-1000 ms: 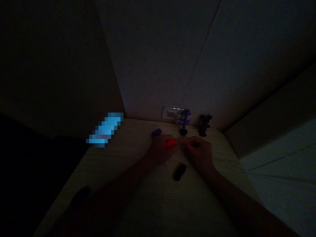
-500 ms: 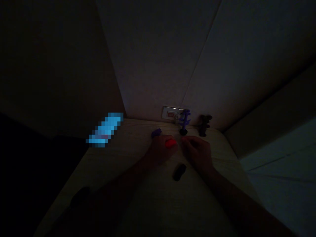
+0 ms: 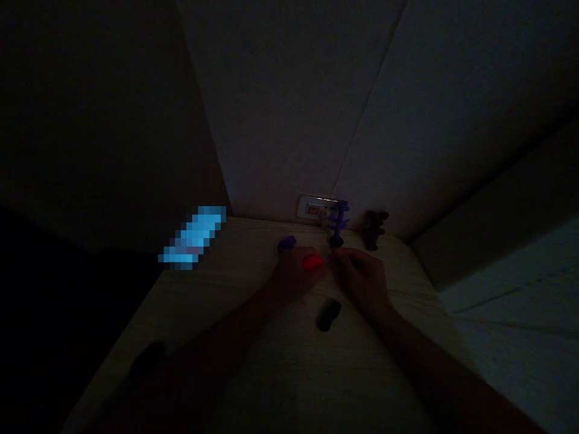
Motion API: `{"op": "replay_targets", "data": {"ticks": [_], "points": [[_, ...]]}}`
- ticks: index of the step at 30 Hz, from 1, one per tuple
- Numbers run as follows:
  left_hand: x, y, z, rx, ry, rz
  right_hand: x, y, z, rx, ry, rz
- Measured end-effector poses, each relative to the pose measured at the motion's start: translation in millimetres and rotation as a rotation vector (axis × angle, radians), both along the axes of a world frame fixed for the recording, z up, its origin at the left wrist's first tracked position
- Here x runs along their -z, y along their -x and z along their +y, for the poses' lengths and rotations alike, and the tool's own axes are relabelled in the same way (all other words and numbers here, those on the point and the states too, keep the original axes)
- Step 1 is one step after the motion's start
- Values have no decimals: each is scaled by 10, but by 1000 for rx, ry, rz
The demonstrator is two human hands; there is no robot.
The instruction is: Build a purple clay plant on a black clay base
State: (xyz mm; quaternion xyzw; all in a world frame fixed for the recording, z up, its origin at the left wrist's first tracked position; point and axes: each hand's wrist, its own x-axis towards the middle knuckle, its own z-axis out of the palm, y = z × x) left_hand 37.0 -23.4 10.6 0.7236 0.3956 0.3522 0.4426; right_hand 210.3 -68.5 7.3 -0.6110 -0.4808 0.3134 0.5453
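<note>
My left hand (image 3: 296, 271) is closed around a bright red lump (image 3: 312, 261), whose top shows between the fingers. Close by on the right, my right hand (image 3: 362, 274) has its thumb and fingertips pinched together; what they hold, if anything, is lost in the dark. Just beyond my right fingertips stands a purple branching figure (image 3: 338, 222) on a dark round base (image 3: 335, 241). A purple lump (image 3: 286, 243) lies behind my left hand. Between my forearms rests a black elongated piece (image 3: 329, 316).
A dark brown knobby figure (image 3: 374, 230) stands upright at the back right of the wooden tabletop (image 3: 280, 374). A socket plate (image 3: 312, 208) is on the wall behind. At the left edge lies a glowing, blurred-out screen (image 3: 192, 238). Beside my left forearm is a dark object (image 3: 147, 358).
My hands stay almost in place, with only a slight shift of the right fingers. The red lump remains in my left hand. The light on the wall looks a little dimmer.
</note>
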Motion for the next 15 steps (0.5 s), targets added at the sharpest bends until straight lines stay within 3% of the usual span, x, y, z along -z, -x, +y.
{"op": "replay_targets", "data": {"ticks": [8,15], "points": [[6,0,-5,-5,-20,14,21,-7,-8,44,-19,-7],[-5,0,-13,-12,-11,15,62,-35,11,-9,-23,9]]}}
